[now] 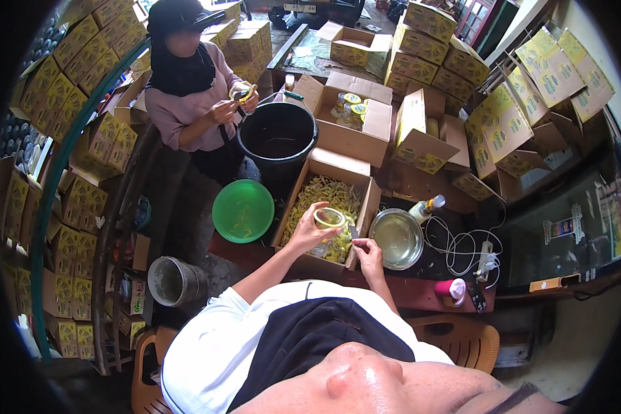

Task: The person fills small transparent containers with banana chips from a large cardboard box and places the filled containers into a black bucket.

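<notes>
My left hand (pixel 306 233) grips a clear round tub with a yellow rim (pixel 330 218), tilted over an open cardboard box (pixel 366 196). Pale yellow-green strips (pixel 321 193) fill much of that box. Between the fingertips of my right hand (pixel 370 257) is a small dark flat blade (pixel 354 232), close to the tub's right side and apparently just apart from it. The blade's lower end is hidden by my fingers. Some clear and yellow plastic pieces (pixel 333 250) lie at the box's near end.
A metal bowl of liquid (pixel 397 239) and a bottle (pixel 426 208) stand right of the box, near white cables (pixel 455 241). Leftward are a green basin (pixel 243 211) and black bucket (pixel 277 138). A co-worker (pixel 193 103) holds a similar tub. Another carton (pixel 345 140) contains lidded tubs.
</notes>
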The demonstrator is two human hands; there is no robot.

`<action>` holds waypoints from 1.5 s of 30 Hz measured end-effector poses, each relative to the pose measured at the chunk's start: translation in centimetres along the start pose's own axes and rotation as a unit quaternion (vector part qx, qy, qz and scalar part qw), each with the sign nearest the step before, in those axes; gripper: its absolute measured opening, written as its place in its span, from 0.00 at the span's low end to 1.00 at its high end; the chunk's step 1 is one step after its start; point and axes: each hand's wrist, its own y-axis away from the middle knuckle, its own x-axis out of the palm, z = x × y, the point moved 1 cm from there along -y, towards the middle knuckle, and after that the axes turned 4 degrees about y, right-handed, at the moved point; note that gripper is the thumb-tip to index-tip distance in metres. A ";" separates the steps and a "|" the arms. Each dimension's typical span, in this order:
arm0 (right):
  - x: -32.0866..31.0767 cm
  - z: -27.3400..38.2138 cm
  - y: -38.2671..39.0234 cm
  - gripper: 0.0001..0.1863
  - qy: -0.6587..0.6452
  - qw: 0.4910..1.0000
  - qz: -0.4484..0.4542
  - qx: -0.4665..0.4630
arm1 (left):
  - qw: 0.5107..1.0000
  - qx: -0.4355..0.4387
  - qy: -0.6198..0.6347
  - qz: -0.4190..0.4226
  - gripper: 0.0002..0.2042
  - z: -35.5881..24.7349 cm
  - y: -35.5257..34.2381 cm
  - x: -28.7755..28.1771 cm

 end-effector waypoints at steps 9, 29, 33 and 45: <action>1.0 4.4 0.0 0.14 -0.078 0.995 -0.066 -0.008 | 0.975 -0.104 0.197 0.007 0.29 1.6 -0.9 -1.3; -0.4 9.7 -4.0 0.09 0.110 0.972 -0.135 -0.159 | 0.991 0.050 -0.059 -0.107 0.14 1.0 -1.1 -2.6; -1.7 9.6 -4.4 0.07 0.105 0.970 -0.177 -0.126 | 0.942 0.186 -0.226 -0.162 0.08 0.1 -1.0 -2.6; 1.8 10.1 -1.6 0.08 0.189 0.928 -0.153 -0.283 | 0.912 0.218 -0.327 -0.118 0.06 -0.4 0.0 0.4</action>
